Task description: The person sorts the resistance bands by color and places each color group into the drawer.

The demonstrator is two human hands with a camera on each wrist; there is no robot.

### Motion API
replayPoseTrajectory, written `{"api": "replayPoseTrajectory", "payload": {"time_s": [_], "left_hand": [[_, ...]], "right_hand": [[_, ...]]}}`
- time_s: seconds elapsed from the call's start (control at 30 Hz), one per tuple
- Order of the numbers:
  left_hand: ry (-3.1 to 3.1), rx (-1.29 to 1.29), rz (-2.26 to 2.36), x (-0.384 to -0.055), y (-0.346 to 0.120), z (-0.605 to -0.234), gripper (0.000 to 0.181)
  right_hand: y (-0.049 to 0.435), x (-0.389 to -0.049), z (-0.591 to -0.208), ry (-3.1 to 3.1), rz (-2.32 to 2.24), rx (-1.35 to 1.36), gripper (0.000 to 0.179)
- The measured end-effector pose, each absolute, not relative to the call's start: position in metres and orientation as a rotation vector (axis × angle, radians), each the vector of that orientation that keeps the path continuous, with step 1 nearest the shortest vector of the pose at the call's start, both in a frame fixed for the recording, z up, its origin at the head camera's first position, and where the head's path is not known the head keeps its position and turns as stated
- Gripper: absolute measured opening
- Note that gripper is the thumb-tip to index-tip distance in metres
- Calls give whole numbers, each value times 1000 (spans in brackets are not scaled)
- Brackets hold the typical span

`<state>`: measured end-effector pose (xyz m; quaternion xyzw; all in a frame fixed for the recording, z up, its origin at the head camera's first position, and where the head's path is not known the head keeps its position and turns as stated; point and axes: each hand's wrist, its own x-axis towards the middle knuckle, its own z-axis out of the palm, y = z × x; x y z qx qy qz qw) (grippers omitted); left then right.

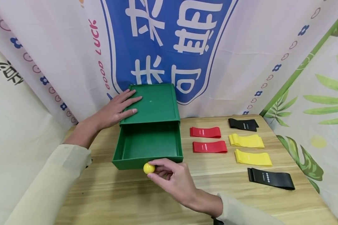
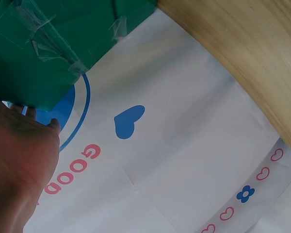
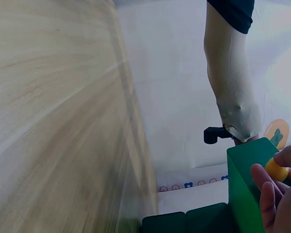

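A green drawer box (image 1: 157, 104) stands at the back of the table with its drawer (image 1: 124, 164) pulled out toward me. The drawer's green floor and inner walls show. My left hand (image 1: 115, 109) rests on the left part of the box's top, fingers spread and straight. In the left wrist view that hand (image 2: 19, 165) is beside the box's taped side (image 2: 97, 29), its fingertips partly hidden. Thumb and fingers of my right hand (image 1: 176, 181) pinch the round yellow knob (image 1: 149, 168) at the drawer's front. The right wrist view also shows the knob (image 3: 276, 170) between the fingers.
Right of the box lie two red resistance bands (image 1: 209, 147), two yellow bands (image 1: 253, 157) and two black bands (image 1: 271, 178), all folded flat on the wooden table (image 1: 124, 200). A printed curtain (image 1: 231, 78) hangs right behind the box.
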<state>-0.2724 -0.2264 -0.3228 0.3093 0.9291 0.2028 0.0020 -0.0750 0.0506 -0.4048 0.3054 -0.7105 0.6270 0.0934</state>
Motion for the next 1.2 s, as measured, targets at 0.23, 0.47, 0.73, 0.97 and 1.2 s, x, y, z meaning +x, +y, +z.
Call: {"api": "replayPoseTrajectory", "payload": {"time_s": [0.23, 0.47, 0.73, 0.97, 1.2], "left_hand": [[2917, 970, 637, -272, -227, -323, 63], [2921, 971, 636, -272, -227, -323, 63], [2921, 957, 631, -272, -228, -325, 63], [2916, 968, 643, -273, -227, -325, 62], [2908, 971, 644, -273, -227, -324, 62]], "right_hand": [[54, -74, -405, -2138, 1821, 930, 29], [63, -72, -401, -2125, 1712, 1003, 33], [82, -68, -385, -2077, 1676, 1067, 37], [105, -68, -364, -2038, 1629, 1096, 39], [137, -80, -350, -2095, 1516, 986, 43]]}}
